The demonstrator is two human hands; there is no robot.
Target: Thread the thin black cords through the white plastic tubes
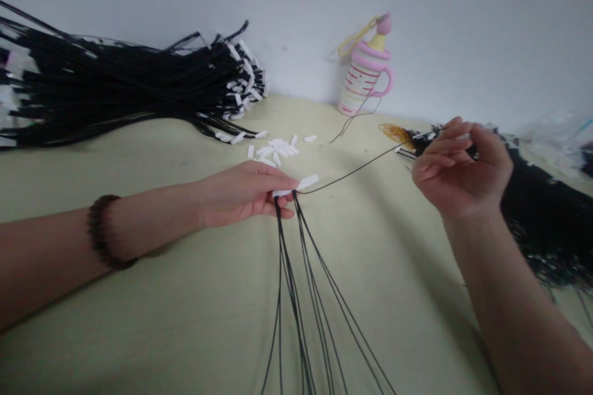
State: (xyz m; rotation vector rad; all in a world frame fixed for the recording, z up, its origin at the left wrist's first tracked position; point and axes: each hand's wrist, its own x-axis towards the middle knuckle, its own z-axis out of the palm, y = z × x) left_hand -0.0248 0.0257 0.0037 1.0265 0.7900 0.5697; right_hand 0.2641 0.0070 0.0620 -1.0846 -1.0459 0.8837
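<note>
Thumb and fingers of my left hand (252, 192) pinch a white strip (283, 192) with black cords (301, 271) hanging from it toward the near edge of the view. Just right of the thumb another white piece (308, 182) sticks out. From there a thin black thread (356, 170) runs taut up and right to my raised right hand (463, 166), whose fingers are curled around its end. The fingertips partly hide that end.
Small white pieces (278, 149) lie beyond my left hand. A large bundle of black cords (139, 80) is at the back left, another dark bundle (551, 203) at the right. A pink-and-white bottle-shaped item (364, 77) stands by the wall, near an orange coil (393, 134).
</note>
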